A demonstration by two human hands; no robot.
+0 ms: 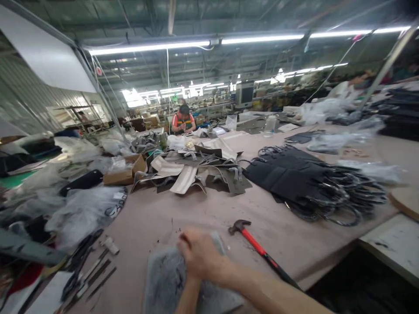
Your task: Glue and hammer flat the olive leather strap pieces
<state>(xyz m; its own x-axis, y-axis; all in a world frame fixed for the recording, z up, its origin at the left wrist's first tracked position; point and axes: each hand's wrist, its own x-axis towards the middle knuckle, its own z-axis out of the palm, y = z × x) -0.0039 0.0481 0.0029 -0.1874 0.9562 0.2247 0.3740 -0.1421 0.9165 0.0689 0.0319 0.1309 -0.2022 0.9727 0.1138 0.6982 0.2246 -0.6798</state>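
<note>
Meeting over one grey slab [164, 279]: two hands [200, 255]

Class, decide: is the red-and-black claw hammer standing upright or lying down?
Lying down: the hammer has its handle stretched along the dull-pink tabletop.

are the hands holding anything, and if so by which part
It cannot be told: the hands overlap in a blur over the grey slab, hiding any grip. The hammer lies unheld on the table.

A smudged grey slab [164, 279] lies flat on the table [140, 222].
</note>
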